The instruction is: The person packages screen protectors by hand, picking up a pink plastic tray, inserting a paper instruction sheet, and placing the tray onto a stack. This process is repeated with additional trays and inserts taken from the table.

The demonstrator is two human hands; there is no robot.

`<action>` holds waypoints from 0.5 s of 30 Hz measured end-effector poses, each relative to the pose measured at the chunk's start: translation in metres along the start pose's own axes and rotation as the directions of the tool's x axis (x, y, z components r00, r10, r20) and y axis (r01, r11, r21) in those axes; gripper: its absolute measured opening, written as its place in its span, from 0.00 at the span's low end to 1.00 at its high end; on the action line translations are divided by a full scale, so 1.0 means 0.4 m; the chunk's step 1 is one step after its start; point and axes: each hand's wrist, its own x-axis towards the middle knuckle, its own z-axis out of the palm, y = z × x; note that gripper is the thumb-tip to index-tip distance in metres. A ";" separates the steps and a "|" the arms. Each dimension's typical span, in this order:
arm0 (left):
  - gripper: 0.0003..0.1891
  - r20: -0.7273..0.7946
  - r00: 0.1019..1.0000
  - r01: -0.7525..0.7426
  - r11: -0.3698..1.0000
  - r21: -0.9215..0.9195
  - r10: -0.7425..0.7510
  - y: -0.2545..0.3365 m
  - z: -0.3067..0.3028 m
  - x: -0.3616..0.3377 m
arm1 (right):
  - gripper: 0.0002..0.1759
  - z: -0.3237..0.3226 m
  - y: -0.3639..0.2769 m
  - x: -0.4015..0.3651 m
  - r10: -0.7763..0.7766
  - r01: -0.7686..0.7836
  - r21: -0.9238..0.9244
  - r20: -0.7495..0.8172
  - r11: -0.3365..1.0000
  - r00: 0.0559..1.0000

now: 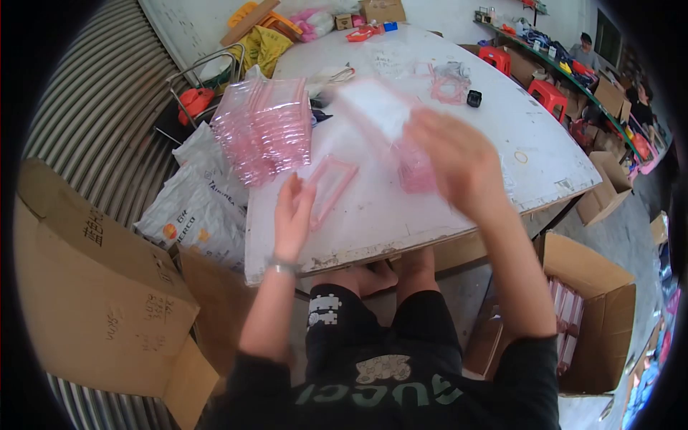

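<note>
On the white table lies a shallow clear plastic tray with pink edges (334, 188). My left hand (292, 211) is at the tray's left edge, its fingers stretched out and apparently touching it. My right hand (455, 154) is raised over the table, blurred by motion, with its fingers closed on a clear plastic cover with pink edges (376, 107). Motion smears the cover too. Below it sits a small stack of pink-edged plastic pieces (417, 170), partly hidden by the right hand. A tall pile of pink-edged clear plastic boxes (265, 129) stands left of the tray.
Pink scraps (449, 89) and a small black object (474, 99) lie farther back on the table. White sacks (193, 201) and a large carton (100, 265) are at the left. An open carton (602, 337) holds packed pink boxes at the right. Other people sit at the far right.
</note>
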 end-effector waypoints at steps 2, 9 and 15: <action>0.41 0.006 0.990 -0.120 0.806 0.579 0.143 -0.130 -0.007 0.101 | 0.24 0.051 0.115 0.002 0.064 -0.062 -0.035 0.055 0.997 0.996; 0.38 0.234 0.958 -0.095 0.592 0.801 -0.163 -0.101 -0.008 0.132 | 0.23 0.055 0.108 -0.048 0.268 -0.282 0.128 0.119 0.951 0.956; 0.34 0.215 0.946 -0.027 0.600 0.799 -0.244 -0.087 -0.038 0.125 | 0.13 0.095 -0.156 -0.131 0.372 -0.337 0.560 0.055 0.757 0.927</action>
